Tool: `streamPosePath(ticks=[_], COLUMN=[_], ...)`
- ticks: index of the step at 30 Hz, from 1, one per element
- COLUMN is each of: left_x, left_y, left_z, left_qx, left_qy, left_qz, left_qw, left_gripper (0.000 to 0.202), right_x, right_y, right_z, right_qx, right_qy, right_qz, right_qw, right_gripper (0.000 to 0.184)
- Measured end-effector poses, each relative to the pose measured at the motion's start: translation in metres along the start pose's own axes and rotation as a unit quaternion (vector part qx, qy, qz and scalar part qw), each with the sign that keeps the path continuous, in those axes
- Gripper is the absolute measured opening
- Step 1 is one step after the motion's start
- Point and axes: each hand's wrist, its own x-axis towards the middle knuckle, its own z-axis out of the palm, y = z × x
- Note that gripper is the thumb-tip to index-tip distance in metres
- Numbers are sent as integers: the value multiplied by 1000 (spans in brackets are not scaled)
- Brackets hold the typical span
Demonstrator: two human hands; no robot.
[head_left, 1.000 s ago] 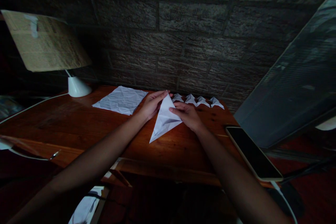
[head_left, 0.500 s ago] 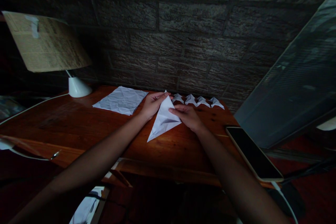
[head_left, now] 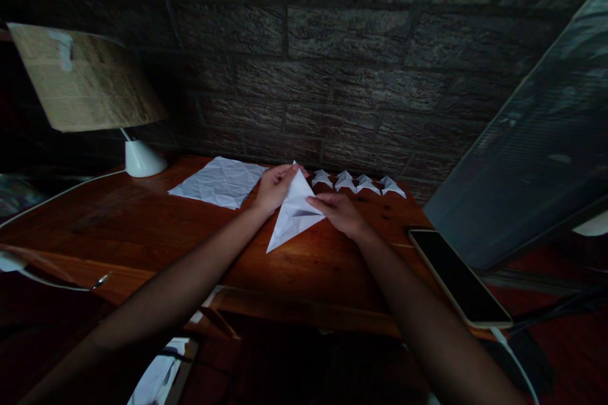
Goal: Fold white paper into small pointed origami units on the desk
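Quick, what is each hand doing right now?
Left hand: closed, pinching the top corner of the folded paper.
Right hand: fingers on the paper's right edge; a full grip cannot be told.

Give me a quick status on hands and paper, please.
Left hand pinching paper at top tip; right hand on its right corner. Paper folded to a triangle, on desk. Nothing in the way; folded pieces behind, phone off right.

On the table (head_left: pixel 142 228), the crumpled sheet (head_left: pixel 221 181) lies left of the folded paper (head_left: pixel 293 214), the phone (head_left: pixel 456 276) right.
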Motion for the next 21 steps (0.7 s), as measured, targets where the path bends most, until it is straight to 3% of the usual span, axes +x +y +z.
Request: streamPosePath(ticks=[5,11,17,19,21], left_x=[1,-1,2,2,1], left_y=[0,-3,-5,-5,-5], left_z=[-2,-3,-4,-4,-4], left_qx=[4,22,-5,-26,-38], left_qy=[0,-64,30,23,-21], left_qz=[-2,-57,-26,-31,-43], left_qw=[1000,996,999,999,998], left_gripper=[45,43,44,43,42], right_x=[1,1,3,4,5], right_y=[1,0,-2,-3,-4], right_z=[0,-1,-7,-9,-13], right_qx=[-4,24,69,77,74], right_qy=[8,26,54,88,129], right_qz=[-13,-8,20,13,1], right_qw=[1000,999,996,993,989], right_gripper=[33,32,36,37,39])
